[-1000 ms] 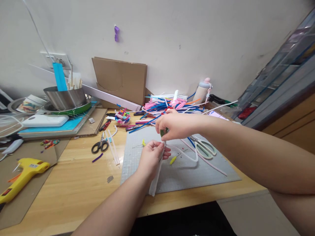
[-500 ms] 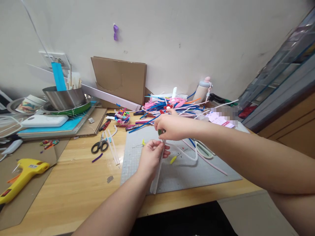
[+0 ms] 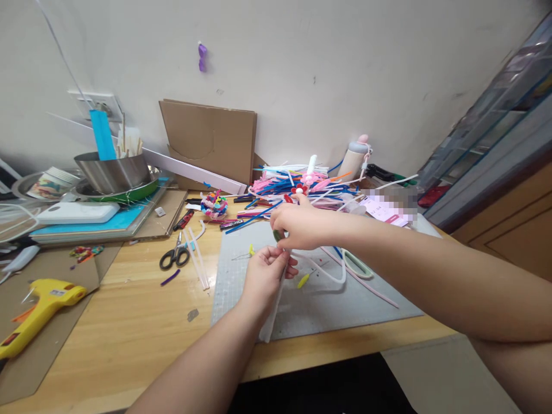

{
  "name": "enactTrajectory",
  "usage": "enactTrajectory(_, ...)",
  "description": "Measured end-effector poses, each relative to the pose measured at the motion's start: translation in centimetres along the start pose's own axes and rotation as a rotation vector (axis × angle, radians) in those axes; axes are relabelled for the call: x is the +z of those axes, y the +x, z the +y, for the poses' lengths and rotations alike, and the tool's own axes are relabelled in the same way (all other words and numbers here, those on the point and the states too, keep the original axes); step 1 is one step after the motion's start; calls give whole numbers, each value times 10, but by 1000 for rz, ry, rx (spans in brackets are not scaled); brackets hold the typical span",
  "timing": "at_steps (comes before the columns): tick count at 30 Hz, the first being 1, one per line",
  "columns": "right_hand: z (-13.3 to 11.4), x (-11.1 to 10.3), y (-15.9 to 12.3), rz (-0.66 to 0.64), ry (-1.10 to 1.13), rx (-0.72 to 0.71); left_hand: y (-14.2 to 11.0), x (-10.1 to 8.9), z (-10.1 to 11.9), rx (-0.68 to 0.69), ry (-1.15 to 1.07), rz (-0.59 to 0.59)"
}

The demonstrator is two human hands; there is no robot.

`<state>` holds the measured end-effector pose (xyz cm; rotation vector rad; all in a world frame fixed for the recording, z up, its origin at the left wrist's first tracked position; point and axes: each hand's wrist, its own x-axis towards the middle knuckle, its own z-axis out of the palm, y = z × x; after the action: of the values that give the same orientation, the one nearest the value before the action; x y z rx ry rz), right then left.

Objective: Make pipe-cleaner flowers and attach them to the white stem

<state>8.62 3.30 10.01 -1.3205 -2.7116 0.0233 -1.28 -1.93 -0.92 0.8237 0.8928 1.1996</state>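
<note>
Over the grey cutting mat (image 3: 345, 307), my left hand (image 3: 268, 273) pinches a long pale, whitish strip (image 3: 271, 319) that hangs toward the table's front edge. My right hand (image 3: 297, 224) is curled just above it, fingertips almost meeting the left thumb. A small dark green piece (image 3: 279, 235) shows under the right fingers; its kind is partly hidden. Fuzzy flowers, one red with a white centre (image 3: 299, 191) and one pink with a white tip (image 3: 311, 167), stand behind my right knuckles. Their stems are hidden by the hand.
Fuzzy sticks (image 3: 276, 184) in several colours lie piled at the back. Black-handled scissors (image 3: 175, 257) and a yellow glue gun (image 3: 43, 310) lie left. A yellow-handled tool (image 3: 304, 280) and green-handled scissors (image 3: 357, 263) rest on the mat. A bottle (image 3: 356, 158) stands by the wall.
The red and pink flowers have tipped slightly to the right. The pale strip's lower end has swung a little left. Both hands stay nearly in place, still close together.
</note>
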Motion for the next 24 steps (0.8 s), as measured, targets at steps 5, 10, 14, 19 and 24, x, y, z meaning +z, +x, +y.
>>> enactTrajectory(5, 0, -26, -20, 358, 199, -30, -1, 1, 4, 27, -40, 22)
enactTrajectory(10, 8, 2, -52, 756, 583, 147, -1, 0, 6, 48, -82, 25)
enactTrajectory(14, 8, 60, -62, 750, 786, 349, 0, 0, 6, 60, -78, 37)
enactTrajectory(19, -17, 83, -63, 801, 738, 404, 0, 1, 3, 116, -80, 77)
enactTrajectory(24, -23, 77, -49, 797, 1060, 425, -1, 0, -1, 227, 20, 183)
